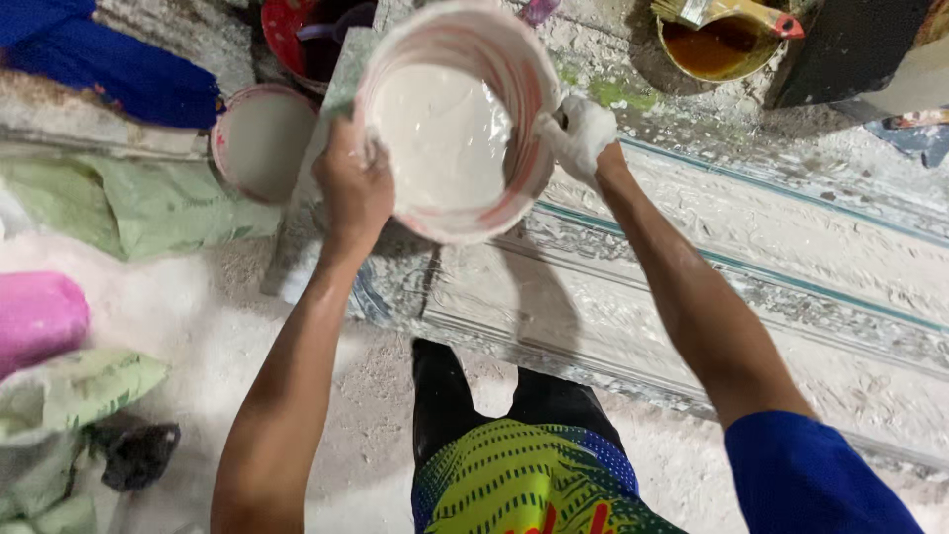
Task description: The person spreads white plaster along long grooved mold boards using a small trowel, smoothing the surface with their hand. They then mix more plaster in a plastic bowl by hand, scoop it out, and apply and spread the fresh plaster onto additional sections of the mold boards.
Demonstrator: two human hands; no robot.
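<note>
Person seen from above holds a round bucket point(457, 124) of thick white paste w/ both hands, over the edge of a long plaster-caked slab point(751, 267). Left hand point(353, 188) grips the bucket's left rim, fingers curled tight around it; right hand point(581, 133), coated in white, clasps the right rim, fingers wrapped on the wall. Nearby: smaller white-filled tub point(262, 140) at left, a pot of brown liquid point(720, 47) w/ a brush point(727, 14) at top right.
</note>
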